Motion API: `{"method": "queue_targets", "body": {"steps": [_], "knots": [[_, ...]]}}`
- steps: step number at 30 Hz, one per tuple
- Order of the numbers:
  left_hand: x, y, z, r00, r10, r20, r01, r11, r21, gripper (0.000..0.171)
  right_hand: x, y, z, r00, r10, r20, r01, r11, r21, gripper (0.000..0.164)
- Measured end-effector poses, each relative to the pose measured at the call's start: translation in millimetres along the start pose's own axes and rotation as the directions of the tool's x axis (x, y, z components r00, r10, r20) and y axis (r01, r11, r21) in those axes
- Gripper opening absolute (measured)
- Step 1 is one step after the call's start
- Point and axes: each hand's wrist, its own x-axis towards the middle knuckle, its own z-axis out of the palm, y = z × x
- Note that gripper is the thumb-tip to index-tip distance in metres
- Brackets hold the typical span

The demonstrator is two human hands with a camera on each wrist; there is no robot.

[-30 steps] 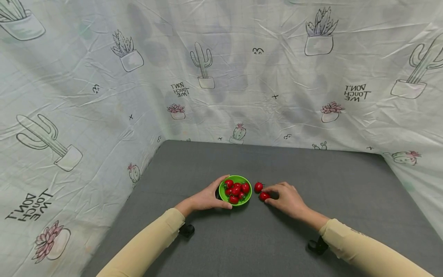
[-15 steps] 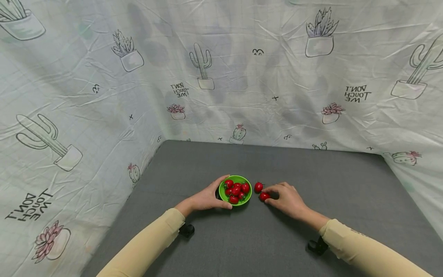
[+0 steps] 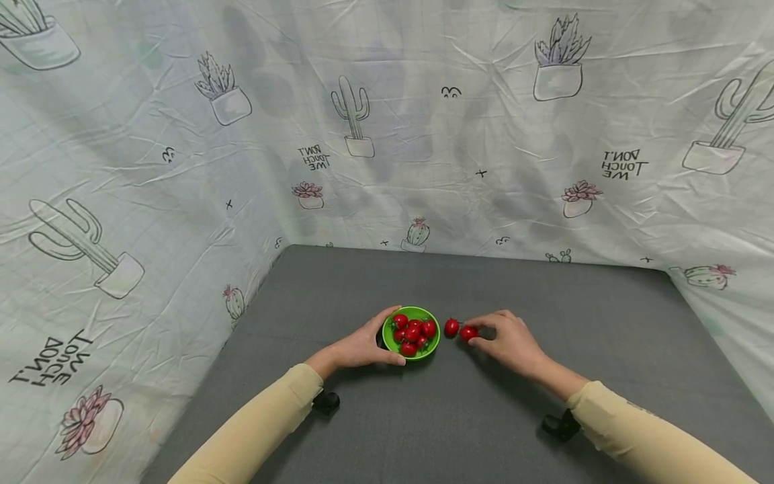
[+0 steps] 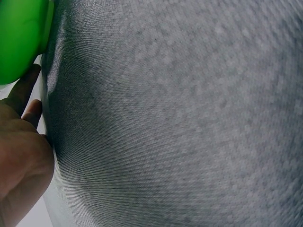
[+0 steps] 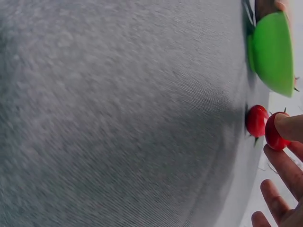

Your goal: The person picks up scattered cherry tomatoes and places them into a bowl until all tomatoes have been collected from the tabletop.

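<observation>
My left hand (image 3: 355, 346) grips the left side of a small green bowl (image 3: 417, 311), thumb at the near rim and fingers at the far side. Several red cherry tomatoes (image 3: 412, 333) lie in the bowl. Right of it, my right hand (image 3: 509, 341) pinches one cherry tomato (image 5: 274, 133) between thumb and fingers, raised off the cloth in the right wrist view. Another cherry tomato (image 3: 451, 327) with a green stem rests on the cloth between the bowl and that hand. The left wrist view catches only part of the bowl's outer wall (image 4: 21, 40).
A dark grey cloth (image 3: 375, 275) covers the table. White curtains (image 3: 423, 134) printed with potted cacti hang behind it and along the left side. Black straps (image 3: 326, 402) sit at both wrists.
My right hand has lifted its cherry tomato and shifted slightly right and away from the near side. The left hand, the bowl and the other loose tomato stay where they were.
</observation>
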Motion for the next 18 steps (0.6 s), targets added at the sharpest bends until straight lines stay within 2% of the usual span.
{"method": "queue_targets", "body": {"steps": [8, 18], "knots": [[-0.9, 2.2, -1.1, 1.000, 0.002, 0.006, -0.002, 1.000, 0.007, 0.103, 2.7, -3.6, -9.7, 1.000, -0.023, -0.010, 0.023, 0.999, 0.025, 0.037], [-0.4, -0.7, -1.3, 1.000, 0.010, 0.009, -0.010, 1.000, 0.004, 0.105, 6.4, -6.7, -15.7, 1.000, -0.023, -0.010, 0.024, 0.998, 0.050, 0.034]]}}
